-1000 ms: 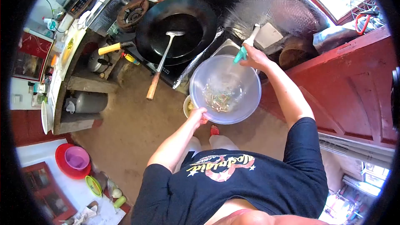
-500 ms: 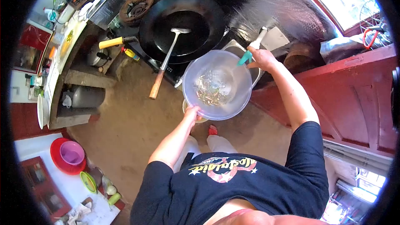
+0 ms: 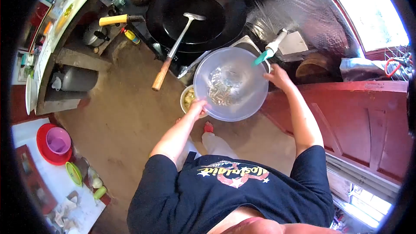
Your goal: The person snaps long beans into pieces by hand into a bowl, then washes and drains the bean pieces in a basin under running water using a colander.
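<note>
A translucent plastic basin (image 3: 251, 99) hangs over the floor's edge by the sink, with small slender pieces (image 3: 222, 91) in its bottom, too small to name. My left hand (image 3: 198, 108) is closed on its near left rim. My right hand (image 3: 279, 78) is closed at its right rim, the fingertips partly hidden. Above the far right rim is a white tap (image 3: 277, 42) with a teal nozzle (image 3: 262, 57) pointing down into the basin. Behind the basin shows the rim of a metal sink (image 3: 247, 41). Under the left rim stands a bowl of pale yellowish pieces (image 3: 189, 98).
A big black wok (image 3: 199, 30) sits on the stove, with a wooden-handled spatula (image 3: 173, 54) lying across it. The wok's yellow handle (image 3: 113, 20) sticks out left. A red wooden panel (image 3: 346, 121) stands at right. Red and pink basins (image 3: 55, 144) lie at lower left.
My right hand has left the tap and come down to the basin's right rim. The basin has shifted slightly right in view, baring the bowl beneath. My left hand keeps its hold.
</note>
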The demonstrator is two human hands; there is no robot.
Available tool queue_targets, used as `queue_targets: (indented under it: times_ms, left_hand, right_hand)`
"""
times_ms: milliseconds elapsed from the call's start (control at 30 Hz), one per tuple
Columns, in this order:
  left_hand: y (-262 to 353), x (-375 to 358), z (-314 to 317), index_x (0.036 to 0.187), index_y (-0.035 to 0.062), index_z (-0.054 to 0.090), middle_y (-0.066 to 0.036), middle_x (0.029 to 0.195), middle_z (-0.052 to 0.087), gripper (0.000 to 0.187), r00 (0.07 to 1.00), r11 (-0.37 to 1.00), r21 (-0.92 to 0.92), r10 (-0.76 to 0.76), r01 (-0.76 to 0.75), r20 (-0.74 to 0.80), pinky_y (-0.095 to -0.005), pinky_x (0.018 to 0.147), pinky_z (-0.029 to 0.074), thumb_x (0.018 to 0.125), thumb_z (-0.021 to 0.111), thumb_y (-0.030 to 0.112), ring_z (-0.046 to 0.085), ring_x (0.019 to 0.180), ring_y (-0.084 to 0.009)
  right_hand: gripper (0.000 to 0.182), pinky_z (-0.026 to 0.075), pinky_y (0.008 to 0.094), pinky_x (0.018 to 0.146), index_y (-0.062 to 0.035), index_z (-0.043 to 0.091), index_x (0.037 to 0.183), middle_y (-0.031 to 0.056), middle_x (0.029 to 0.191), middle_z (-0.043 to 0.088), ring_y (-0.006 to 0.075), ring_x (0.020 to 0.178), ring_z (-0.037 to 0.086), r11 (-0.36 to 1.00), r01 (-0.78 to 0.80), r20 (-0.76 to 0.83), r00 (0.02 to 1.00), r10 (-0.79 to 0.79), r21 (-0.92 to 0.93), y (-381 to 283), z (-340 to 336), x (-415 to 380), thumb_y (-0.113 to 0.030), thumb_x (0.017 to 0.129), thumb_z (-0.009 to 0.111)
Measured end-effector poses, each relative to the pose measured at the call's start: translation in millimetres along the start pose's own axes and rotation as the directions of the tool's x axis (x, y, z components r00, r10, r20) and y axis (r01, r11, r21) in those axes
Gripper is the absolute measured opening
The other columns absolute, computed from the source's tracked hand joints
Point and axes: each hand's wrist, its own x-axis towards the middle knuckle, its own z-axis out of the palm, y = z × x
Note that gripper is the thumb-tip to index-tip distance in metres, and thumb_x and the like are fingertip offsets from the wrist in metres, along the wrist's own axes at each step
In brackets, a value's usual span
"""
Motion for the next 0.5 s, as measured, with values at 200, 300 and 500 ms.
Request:
queue_targets:
  times_ms: [200, 300, 500]
  left_hand:
    - [37.0, -7.5, -21.9, 0.102, 0.0009, 0.055, -0.008, 0.064, 0.061, 0.027, 0.990, 0.957, 0.289, 0.020, 0.022, -0.143, -0.0191, 0.032, 0.033, 0.077, 0.049, 0.009, 0.048, 0.041, -0.0093]
    - [36.0, -8.7, -32.9, 0.107, 0.0023, 0.053, -0.007, 0.066, 0.062, 0.031, 0.997, 0.958, 0.287, 0.002, 0.021, -0.079, -0.0213, 0.032, 0.033, 0.077, 0.050, 0.009, 0.049, 0.042, -0.0100]
    - [27.5, -10.9, -4.9, 0.093, 0.0036, 0.058, -0.007, 0.062, 0.060, 0.021, 0.988, 0.986, 0.165, 0.011, 0.015, -0.155, -0.0211, 0.031, 0.033, 0.075, 0.052, 0.012, 0.047, 0.039, -0.0105]
  right_hand:
    - [0.058, 0.046, 0.0376, 0.075, 0.0005, 0.046, 0.116, 0.0189, 0.092, 0.060, 0.0281, 0.085, 0.059, 0.975, -0.146, 0.160, 0.980, 0.120, 0.166, 19.6, 62.8, -7.3, -0.028, 0.070, 0.065]
    - [0.063, 0.046, 0.0378, 0.072, 0.0011, 0.044, 0.116, 0.0188, 0.089, 0.061, 0.0299, 0.083, 0.059, 0.975, -0.073, -0.076, 0.993, 0.090, 0.208, -4.4, 41.7, -8.8, -0.037, 0.071, 0.065]
    - [0.060, 0.045, 0.0438, 0.074, 0.0046, 0.041, 0.105, 0.0234, 0.087, 0.059, 0.0377, 0.085, 0.058, 0.981, -0.194, -0.309, 0.933, 0.183, -0.004, -79.3, -4.5, 15.2, -0.044, 0.074, 0.059]
